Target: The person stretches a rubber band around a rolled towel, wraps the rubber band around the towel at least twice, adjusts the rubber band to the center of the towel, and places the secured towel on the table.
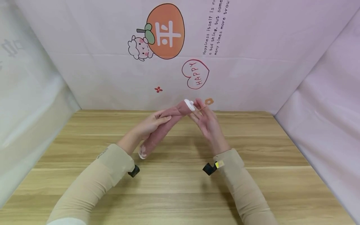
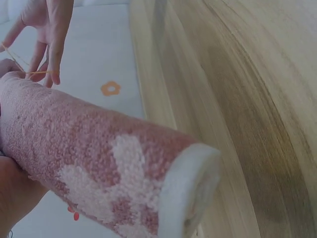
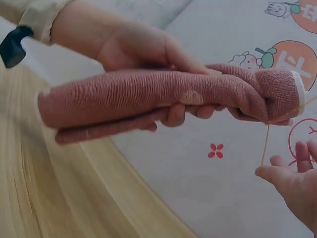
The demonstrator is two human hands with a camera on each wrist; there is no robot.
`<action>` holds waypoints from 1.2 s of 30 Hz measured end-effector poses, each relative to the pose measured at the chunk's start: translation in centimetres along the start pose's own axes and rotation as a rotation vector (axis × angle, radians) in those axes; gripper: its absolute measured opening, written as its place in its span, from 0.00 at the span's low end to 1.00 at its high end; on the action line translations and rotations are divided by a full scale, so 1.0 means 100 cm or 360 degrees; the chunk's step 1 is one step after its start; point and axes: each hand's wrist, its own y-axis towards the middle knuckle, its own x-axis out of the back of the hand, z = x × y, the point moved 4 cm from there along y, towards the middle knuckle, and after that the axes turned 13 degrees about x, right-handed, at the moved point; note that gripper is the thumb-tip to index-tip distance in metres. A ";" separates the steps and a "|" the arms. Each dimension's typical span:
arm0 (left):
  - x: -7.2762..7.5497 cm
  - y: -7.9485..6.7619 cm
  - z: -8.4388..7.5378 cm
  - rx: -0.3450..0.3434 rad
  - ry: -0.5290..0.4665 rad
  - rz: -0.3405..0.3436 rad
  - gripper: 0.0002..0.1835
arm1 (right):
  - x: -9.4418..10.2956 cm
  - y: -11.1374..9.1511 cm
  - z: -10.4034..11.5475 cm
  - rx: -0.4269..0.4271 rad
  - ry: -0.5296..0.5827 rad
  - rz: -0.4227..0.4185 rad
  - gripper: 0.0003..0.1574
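Observation:
A rolled pink towel (image 1: 161,133) with white edges slants up to the right above the table. My left hand (image 1: 154,122) grips it around the middle, thumb on top and fingers underneath. Near its upper end the towel is pinched in and twisted, as the right wrist view shows. A thin yellow rubber band (image 3: 266,148) runs from that narrowed part to my right hand (image 1: 208,123). The right thumb and fingers are spread, drawing the band out into separate strands. Pale patches mark the towel's lower end (image 2: 131,173) in the left wrist view.
Beneath both hands lies a wood-grain table (image 1: 174,193). Behind it rises a white printed cloth backdrop (image 1: 112,81), with white cloth sides (image 1: 323,103) to left and right. Each wrist wears a small black camera mount (image 1: 209,169).

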 end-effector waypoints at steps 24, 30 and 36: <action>0.014 -0.005 -0.010 -0.0281 0.0933 -0.0202 0.20 | 0.002 -0.001 -0.005 -0.0141 -0.1290 0.0685 0.42; 0.015 -0.006 -0.008 -0.0316 0.1014 -0.0217 0.12 | 0.002 -0.002 -0.009 -0.0131 -0.1350 0.0713 0.41; 0.013 -0.011 -0.009 -0.0286 0.1072 -0.0226 0.12 | 0.001 -0.003 -0.011 -0.0162 -0.1450 0.0757 0.36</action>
